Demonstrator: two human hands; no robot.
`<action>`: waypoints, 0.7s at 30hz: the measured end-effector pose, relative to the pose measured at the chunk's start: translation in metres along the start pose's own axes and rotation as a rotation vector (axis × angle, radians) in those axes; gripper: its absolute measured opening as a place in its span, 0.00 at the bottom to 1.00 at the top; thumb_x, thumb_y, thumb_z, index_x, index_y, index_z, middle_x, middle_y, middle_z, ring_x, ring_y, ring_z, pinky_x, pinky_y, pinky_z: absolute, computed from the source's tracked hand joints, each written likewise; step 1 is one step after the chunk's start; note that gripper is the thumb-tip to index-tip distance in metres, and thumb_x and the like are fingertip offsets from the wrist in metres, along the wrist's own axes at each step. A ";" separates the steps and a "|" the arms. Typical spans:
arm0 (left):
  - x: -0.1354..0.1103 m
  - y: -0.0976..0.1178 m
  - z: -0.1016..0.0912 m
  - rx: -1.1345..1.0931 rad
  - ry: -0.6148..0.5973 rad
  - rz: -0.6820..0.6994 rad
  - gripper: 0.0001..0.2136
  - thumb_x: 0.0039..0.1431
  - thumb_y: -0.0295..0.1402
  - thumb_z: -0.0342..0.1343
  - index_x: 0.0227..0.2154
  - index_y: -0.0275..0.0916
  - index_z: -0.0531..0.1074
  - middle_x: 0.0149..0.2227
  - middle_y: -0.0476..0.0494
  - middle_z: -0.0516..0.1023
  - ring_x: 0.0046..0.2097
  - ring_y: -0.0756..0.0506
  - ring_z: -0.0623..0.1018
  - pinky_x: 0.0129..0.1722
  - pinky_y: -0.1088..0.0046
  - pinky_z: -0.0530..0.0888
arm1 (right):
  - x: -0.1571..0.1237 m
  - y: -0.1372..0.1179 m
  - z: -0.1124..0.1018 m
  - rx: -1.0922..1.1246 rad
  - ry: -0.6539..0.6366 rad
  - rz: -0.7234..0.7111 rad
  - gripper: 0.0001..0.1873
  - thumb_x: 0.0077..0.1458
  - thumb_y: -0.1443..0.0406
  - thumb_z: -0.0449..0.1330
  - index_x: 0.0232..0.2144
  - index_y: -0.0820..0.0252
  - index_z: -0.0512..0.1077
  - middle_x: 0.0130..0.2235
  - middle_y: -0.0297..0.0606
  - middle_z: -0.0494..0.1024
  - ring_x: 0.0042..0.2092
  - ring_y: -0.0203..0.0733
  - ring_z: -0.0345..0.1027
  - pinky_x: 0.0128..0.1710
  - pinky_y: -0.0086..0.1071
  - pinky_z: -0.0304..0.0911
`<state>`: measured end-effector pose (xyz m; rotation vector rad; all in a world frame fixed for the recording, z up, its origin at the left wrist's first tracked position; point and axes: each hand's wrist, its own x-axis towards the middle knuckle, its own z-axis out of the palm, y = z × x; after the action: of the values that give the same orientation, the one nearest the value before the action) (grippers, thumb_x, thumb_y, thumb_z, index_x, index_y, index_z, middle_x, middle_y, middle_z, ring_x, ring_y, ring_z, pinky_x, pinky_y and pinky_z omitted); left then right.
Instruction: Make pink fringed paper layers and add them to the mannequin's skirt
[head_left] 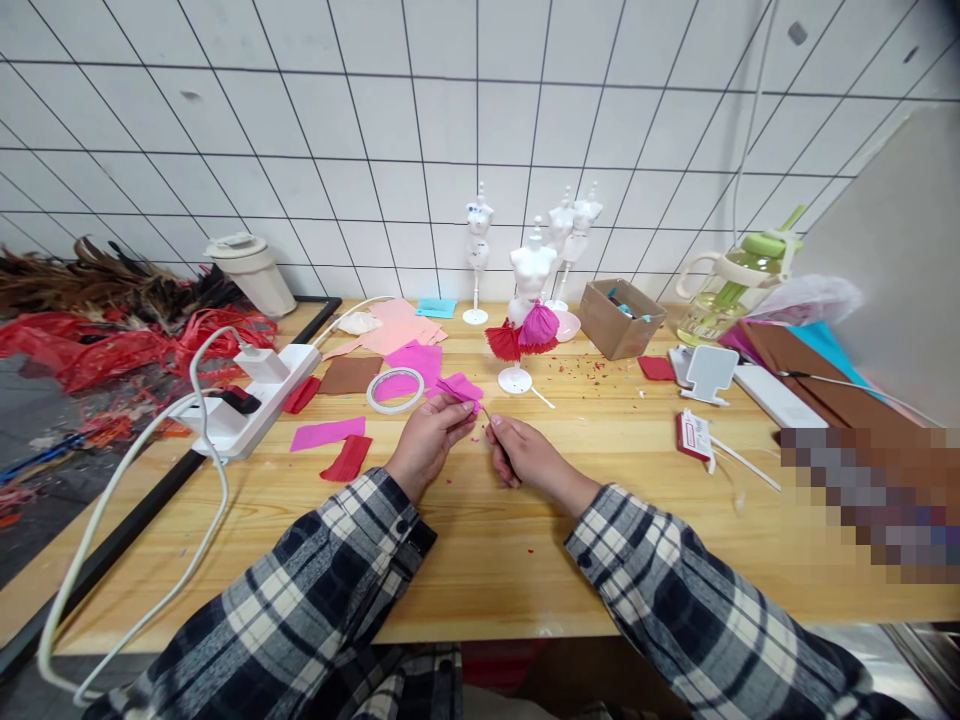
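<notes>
Above the middle of the table, my left hand (433, 437) pinches a small piece of magenta crepe paper (460, 387) between thumb and fingers. My right hand (525, 450) is closed around a thin dark tool, its narrow tip (486, 411) touching or almost touching the paper's edge; its kind is hard to make out. Just beyond my hands stands a small white mannequin (533, 268) with a red ruffled skirt (504, 342) and a magenta puff (539, 325) at its waist. A roll of white tape (395, 390) lies left of my left hand, on a larger magenta sheet (420, 362).
Left are a white power strip (259, 395) with looping cables, magenta strip (328, 433) and red piece (347, 458). More mannequins (478, 250) stand behind, beside a cardboard box (621, 318). Right are a phone stand (711, 373), small red-and-white box (694, 438) and green-lidded bottle (739, 285).
</notes>
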<state>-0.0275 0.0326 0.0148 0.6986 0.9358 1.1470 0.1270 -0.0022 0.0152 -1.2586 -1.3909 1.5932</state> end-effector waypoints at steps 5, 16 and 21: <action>0.001 -0.001 -0.001 0.004 -0.004 -0.004 0.14 0.38 0.30 0.72 0.29 0.35 0.76 0.31 0.49 0.77 0.34 0.52 0.76 0.39 0.76 0.71 | 0.000 0.000 0.000 -0.022 -0.009 -0.004 0.18 0.65 0.51 0.43 0.31 0.55 0.57 0.12 0.22 0.62 0.13 0.32 0.54 0.15 0.25 0.52; 0.001 -0.001 -0.002 0.030 -0.023 -0.001 0.14 0.38 0.32 0.72 0.30 0.35 0.76 0.32 0.48 0.78 0.36 0.51 0.76 0.40 0.76 0.71 | 0.001 0.000 -0.001 -0.027 -0.014 0.005 0.18 0.65 0.50 0.43 0.30 0.55 0.56 0.12 0.20 0.61 0.13 0.31 0.53 0.17 0.25 0.53; 0.000 -0.001 0.000 0.022 -0.022 -0.003 0.14 0.37 0.32 0.72 0.29 0.36 0.77 0.31 0.48 0.78 0.35 0.51 0.76 0.40 0.76 0.71 | 0.001 0.000 -0.001 -0.026 -0.007 -0.009 0.17 0.65 0.51 0.43 0.30 0.55 0.56 0.12 0.21 0.61 0.13 0.31 0.52 0.16 0.25 0.54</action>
<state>-0.0274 0.0324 0.0143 0.7263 0.9316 1.1259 0.1279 -0.0014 0.0146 -1.2620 -1.4237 1.5795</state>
